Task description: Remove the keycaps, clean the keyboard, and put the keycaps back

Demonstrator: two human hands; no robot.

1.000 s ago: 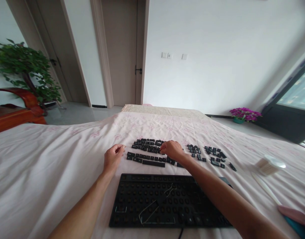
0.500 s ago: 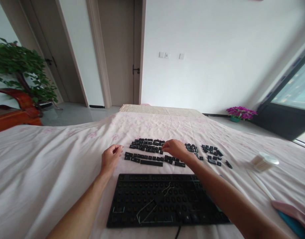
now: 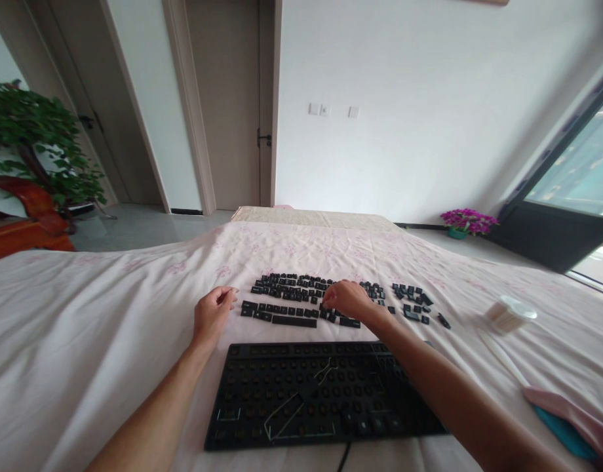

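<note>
Cable: a black lead (image 3: 345, 455) runs from the keyboard's near edge.
Keyboard: the black keyboard (image 3: 269, 379) lies flat on the cloth (image 3: 149, 314), most key positions bare, a few caps seated near its front edge; the right forearm passes over its right end.
Wire tool: a dark-handled wire tool (image 3: 309, 392) lies slantwise on the keyboard.
Left hand: the left hand (image 3: 215, 311) is loosely curled, thumb near fingertips, just left of the loose caps; whether it pinches anything I cannot tell.
Right hand: the right hand (image 3: 348, 299) bends its fingers down among the caps; its grip is hidden, so I cannot tell.
Keycaps: loose black keycaps (image 3: 294, 321) lie in uneven rows beyond the keyboard, with another cluster (image 3: 412, 296) to the right.
Tub: a clear tub (image 3: 510, 314) of pale sticks stands farther right.
Flowers: purple flowers (image 3: 470, 221) sit on the floor behind.
</note>
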